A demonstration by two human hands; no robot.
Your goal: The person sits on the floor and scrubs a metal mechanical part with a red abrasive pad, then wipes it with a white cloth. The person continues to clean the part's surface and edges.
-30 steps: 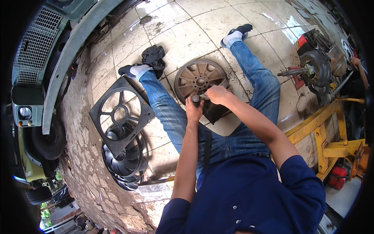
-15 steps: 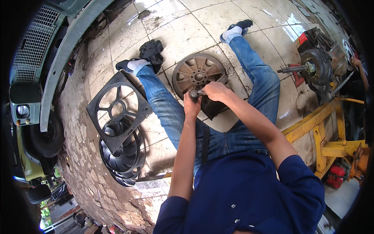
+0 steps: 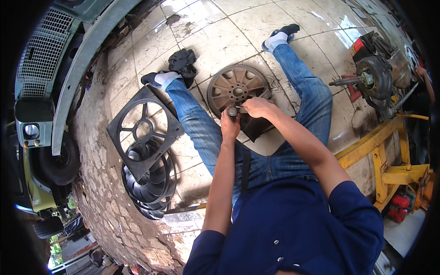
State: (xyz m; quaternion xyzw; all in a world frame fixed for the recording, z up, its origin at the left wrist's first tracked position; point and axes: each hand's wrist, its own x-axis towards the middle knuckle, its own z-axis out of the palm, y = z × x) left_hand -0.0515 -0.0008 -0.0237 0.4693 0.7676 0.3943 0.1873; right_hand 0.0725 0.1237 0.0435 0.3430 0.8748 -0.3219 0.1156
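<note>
My left hand (image 3: 229, 127) is closed around a small round metal part (image 3: 232, 111), whose circular end faces up. Close beside it, my right hand (image 3: 258, 108) pinches a thin, light-coloured piece (image 3: 242, 110) against or right next to that part; its kind is too small to make out. Just beyond both hands, a rusty toothed flywheel (image 3: 223, 88) lies on the floor between my legs. Under my right hand is a dark, flat item (image 3: 252, 130), partly hidden by the hand and forearm.
On the left lie a black fan shroud (image 3: 170, 130) and a black fan (image 3: 149, 189). A black cloth (image 3: 182, 62) rests near my left foot. To the right stand a greasy axle-like assembly (image 3: 373, 79) and a yellow steel frame (image 3: 380, 172). A vehicle front (image 3: 34, 110) borders the far left.
The whole view has shifted slightly, so everything sits a little further right. Both hands keep nearly the same place and grip by the flywheel.
</note>
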